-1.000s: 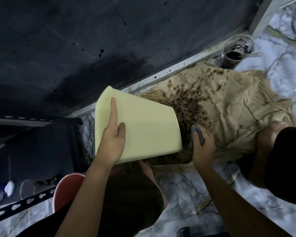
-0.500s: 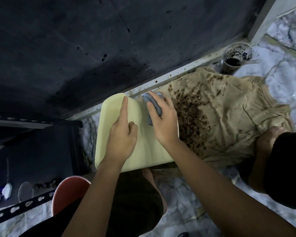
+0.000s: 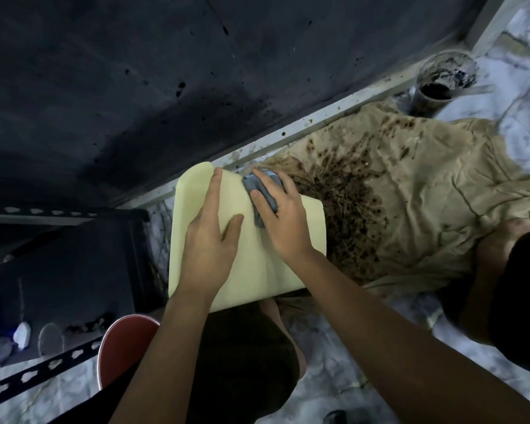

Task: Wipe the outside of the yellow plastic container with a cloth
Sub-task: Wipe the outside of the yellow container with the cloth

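Dim, bluish light; dark upper left, wide-angle bending at edges

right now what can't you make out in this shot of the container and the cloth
Head view only:
- Yellow container: its underside and far faces are turned away; the left hand and right hand cover part of the top face.
- Blue-grey cloth: mostly hidden under the right hand's fingers.
- Dark-stained cup: its contents are too dark to identify.
- Small items on the dark rack: dim and too small to name.
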